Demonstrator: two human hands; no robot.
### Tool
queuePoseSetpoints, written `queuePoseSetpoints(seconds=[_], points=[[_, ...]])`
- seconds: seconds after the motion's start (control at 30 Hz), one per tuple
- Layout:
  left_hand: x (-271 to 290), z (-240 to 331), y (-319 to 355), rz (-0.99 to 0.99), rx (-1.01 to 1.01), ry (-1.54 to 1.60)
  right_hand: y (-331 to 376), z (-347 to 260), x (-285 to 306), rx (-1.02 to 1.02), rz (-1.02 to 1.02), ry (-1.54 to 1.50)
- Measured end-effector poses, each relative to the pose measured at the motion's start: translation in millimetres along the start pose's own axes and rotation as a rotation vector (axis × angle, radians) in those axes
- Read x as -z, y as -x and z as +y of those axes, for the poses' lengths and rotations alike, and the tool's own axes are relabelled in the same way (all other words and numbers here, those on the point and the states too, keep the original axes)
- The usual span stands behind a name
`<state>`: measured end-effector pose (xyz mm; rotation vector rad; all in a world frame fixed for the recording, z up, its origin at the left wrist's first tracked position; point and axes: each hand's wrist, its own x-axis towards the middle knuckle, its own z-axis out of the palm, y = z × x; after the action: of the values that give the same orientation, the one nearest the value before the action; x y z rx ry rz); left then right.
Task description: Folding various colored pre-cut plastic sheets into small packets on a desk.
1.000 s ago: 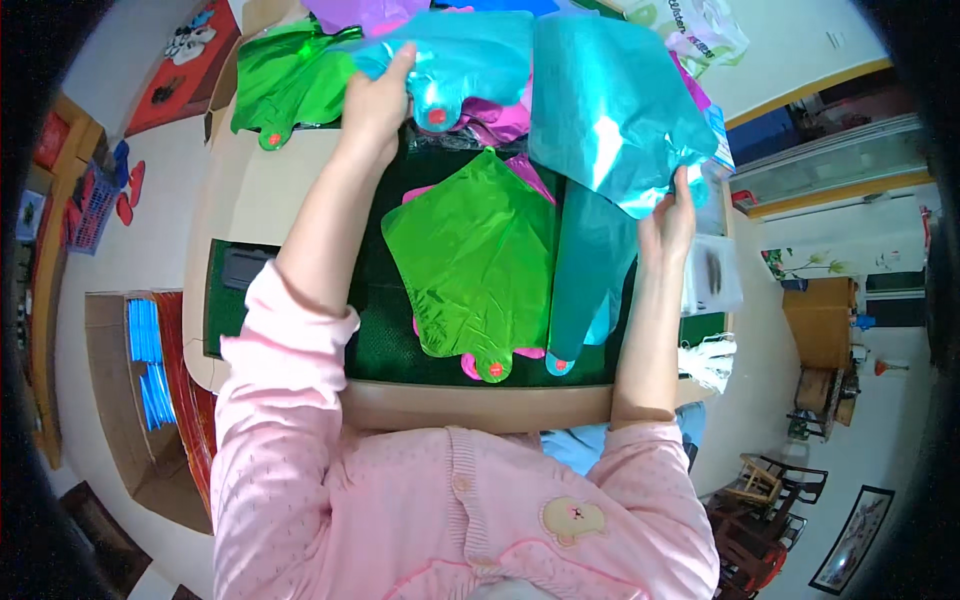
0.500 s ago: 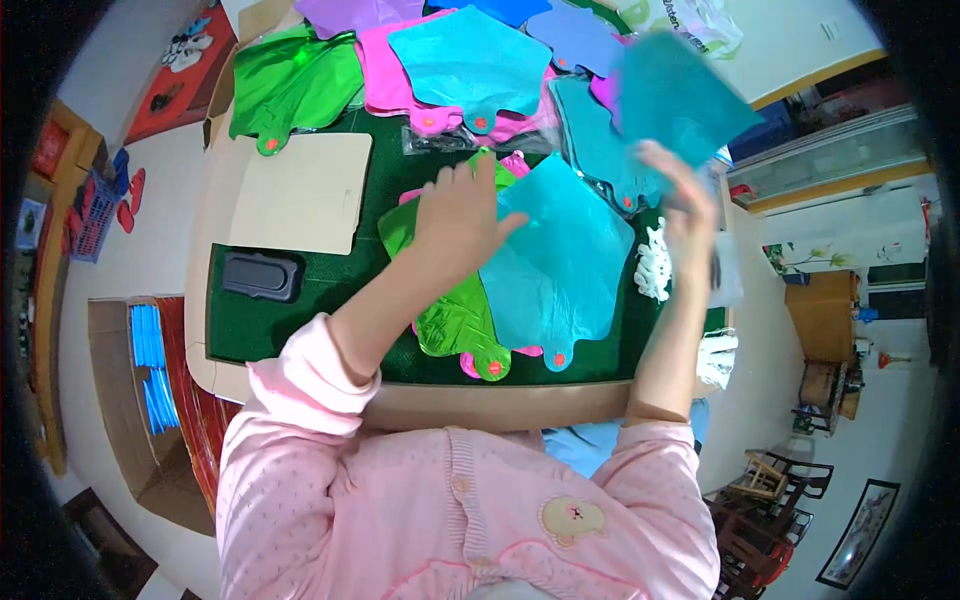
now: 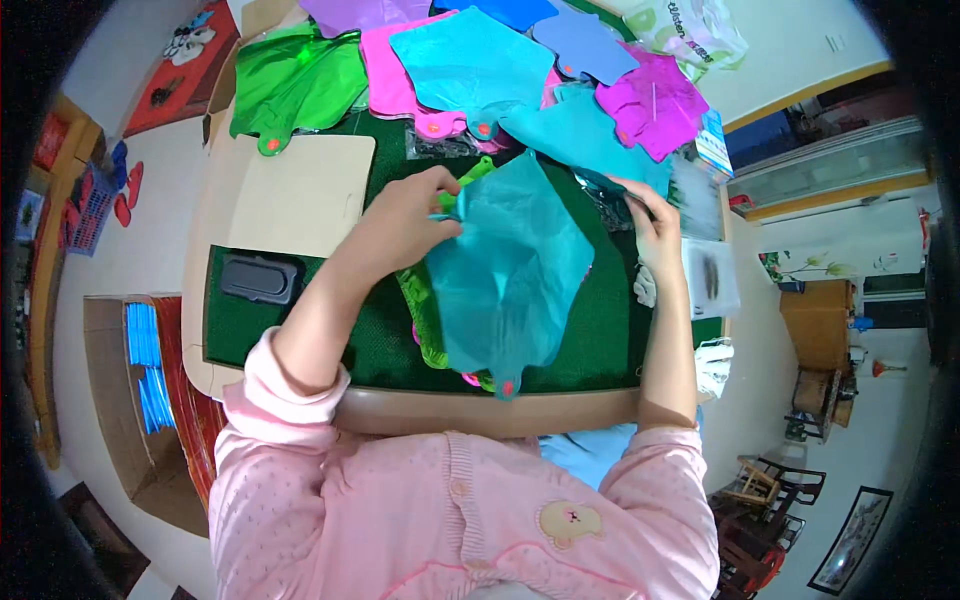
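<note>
My left hand pinches the left corner of a teal flat foil balloon, star-shaped, with a red dot on its tail. That balloon lies over a small stack in front of me, where green foil and bits of pink show at the left side. At the right, my right hand has its fingers closed on the dark lower edge of another teal foil balloon, which is bent up from the far pile.
Across the far side lie a green foil balloon, a light blue one and a magenta one. A beige board and a black case are at the left. White string and a clear plastic box sit right.
The teal balloon that was swinging at the upper right now covers the stack, with my left hand on its corner. My right hand has come down to the other teal balloon's edge.
</note>
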<state>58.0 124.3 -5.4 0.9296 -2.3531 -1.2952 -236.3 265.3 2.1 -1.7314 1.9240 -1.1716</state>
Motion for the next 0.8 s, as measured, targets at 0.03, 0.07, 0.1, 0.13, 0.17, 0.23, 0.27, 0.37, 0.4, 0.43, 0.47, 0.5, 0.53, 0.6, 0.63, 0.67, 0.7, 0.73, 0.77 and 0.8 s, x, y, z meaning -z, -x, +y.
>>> queuePoseSetpoints(seconds=[0.03,0.07,0.1,0.13,0.17,0.23,0.27,0.37,0.4,0.43,0.47,0.5,0.53,0.6,0.63,0.67,0.7,0.73,0.77,0.8], points=[[6,-3,4,-0.025,0.030,0.005,3,-3,1,0.012,0.010,-0.005],[6,-8,6,-0.025,0.033,0.007,5,-4,1,0.023,0.020,-0.010],[6,-13,9,-0.003,0.034,0.020,7,-4,1,0.025,0.018,-0.008],[4,-16,10,0.019,0.035,0.034,8,-3,1,0.030,0.016,0.007],[2,-19,10,0.020,0.034,0.037,8,0,2,0.034,0.014,0.023],[-4,-23,10,0.058,0.021,-0.024,7,7,5,0.031,0.007,0.092],[-6,-23,11,0.059,0.020,-0.020,7,12,6,0.030,0.001,0.157],[-17,-25,10,0.117,0.002,-0.150,8,29,12,0.061,-0.040,0.194],[-20,-26,10,0.104,0.034,-0.137,7,26,12,0.062,-0.044,0.194],[-22,-27,10,0.091,0.065,-0.124,7,22,13,0.015,-0.154,0.332],[-23,-27,9,0.093,0.069,-0.123,6,16,15,-0.032,-0.264,0.470],[-24,-26,8,0.154,0.060,-0.111,6,8,21,-0.134,-0.369,0.408],[-25,-26,8,0.215,0.050,-0.098,3,3,30,-0.134,-0.372,0.410],[-24,-26,6,0.246,0.064,-0.125,-5,-7,47,-0.168,-0.515,0.182],[-24,-26,5,0.275,0.071,-0.153,-15,-18,52,-0.237,-0.522,0.188],[-24,-27,5,0.277,0.074,-0.155,-23,1,56,-0.234,-0.430,0.098],[-26,-26,3,0.269,0.085,-0.203,-30,26,61,-0.237,-0.327,0.015],[-28,-27,3,0.263,0.107,-0.258,-46,44,54,-0.257,-0.186,0.084],[-29,-25,2,0.258,0.096,-0.257,-60,69,51,-0.198,-0.069,0.255],[-30,-25,2,0.257,0.075,-0.268,-69,94,47,-0.136,0.045,0.423]])
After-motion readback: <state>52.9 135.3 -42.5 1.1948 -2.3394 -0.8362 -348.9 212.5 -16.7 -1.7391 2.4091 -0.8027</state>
